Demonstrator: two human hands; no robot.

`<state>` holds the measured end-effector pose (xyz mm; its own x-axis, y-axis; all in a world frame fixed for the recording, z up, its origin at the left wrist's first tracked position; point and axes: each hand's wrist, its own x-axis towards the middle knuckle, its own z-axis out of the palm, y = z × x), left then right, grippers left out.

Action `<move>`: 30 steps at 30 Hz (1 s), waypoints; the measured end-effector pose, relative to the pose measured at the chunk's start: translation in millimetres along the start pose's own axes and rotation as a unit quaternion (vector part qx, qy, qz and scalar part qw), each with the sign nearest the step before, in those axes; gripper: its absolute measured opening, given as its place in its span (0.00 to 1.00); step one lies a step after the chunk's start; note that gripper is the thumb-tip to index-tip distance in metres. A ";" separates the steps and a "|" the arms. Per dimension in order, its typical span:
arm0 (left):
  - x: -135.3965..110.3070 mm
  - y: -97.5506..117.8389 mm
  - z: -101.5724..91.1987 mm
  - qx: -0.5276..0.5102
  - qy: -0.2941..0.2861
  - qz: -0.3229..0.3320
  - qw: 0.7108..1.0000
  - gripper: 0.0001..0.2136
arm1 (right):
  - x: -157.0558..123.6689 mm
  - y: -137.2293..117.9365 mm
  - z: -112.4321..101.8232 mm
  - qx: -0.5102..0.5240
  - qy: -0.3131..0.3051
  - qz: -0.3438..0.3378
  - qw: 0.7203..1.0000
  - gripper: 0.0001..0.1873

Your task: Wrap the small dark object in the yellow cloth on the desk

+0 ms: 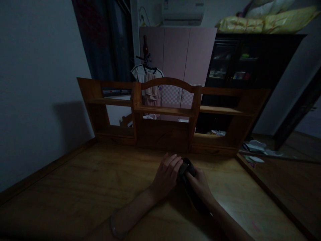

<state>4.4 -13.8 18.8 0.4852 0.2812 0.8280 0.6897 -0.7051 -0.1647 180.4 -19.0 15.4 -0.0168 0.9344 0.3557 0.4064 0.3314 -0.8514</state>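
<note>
A dark, elongated item that looks like a shoe point(192, 195) is held above the wooden surface, slanting from upper left to lower right. The dim light hides its details. My right hand point(199, 184) grips it from the right, with the thumb over its upper part near an opening. From the left, my left hand point(168, 174) lies against its upper end with bent fingers held close together. What the left fingertips touch is partly hidden. A pale bracelet circles my left wrist.
A wooden shelf unit point(165, 110) stands along the far edge of the wooden surface point(100, 180). A wall rises at left. Beyond are hanging clothes point(150, 83), a pink wardrobe point(175, 53) and a dark cabinet point(233, 67). Papers point(255, 146) lie at right.
</note>
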 end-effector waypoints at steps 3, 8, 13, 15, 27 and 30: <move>2.8 0.1 1.4 -0.001 -0.015 0.001 1.000 0.23 | -2.0 1.1 -3.6 -0.030 0.014 -0.022 0.999 0.11; 3.8 0.3 0.5 -0.001 -0.011 0.013 1.000 0.22 | -4.6 -4.1 -9.9 -0.084 0.040 -0.079 0.992 0.08; 2.6 0.5 0.5 0.000 -0.014 0.028 1.000 0.21 | -0.6 -7.0 -14.8 -0.129 0.051 -0.184 0.973 0.09; 3.0 0.7 0.1 0.007 -0.012 0.032 0.999 0.21 | 1.4 -6.3 -17.2 -0.152 0.052 -0.209 0.965 0.10; 6.2 3.6 0.9 0.003 -0.025 0.077 0.997 0.19 | 7.3 0.0 -35.7 -0.256 0.032 -0.364 0.895 0.18; 6.2 4.2 2.7 -0.012 -0.019 0.068 0.997 0.19 | 6.9 -0.8 -35.1 -0.238 0.046 -0.362 0.900 0.17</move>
<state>11.8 -13.3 21.9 0.5932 0.2064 0.7781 0.6041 -0.7530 -0.2608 212.0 -17.4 32.1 -0.3672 0.4741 0.8002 0.6653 0.7351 -0.1302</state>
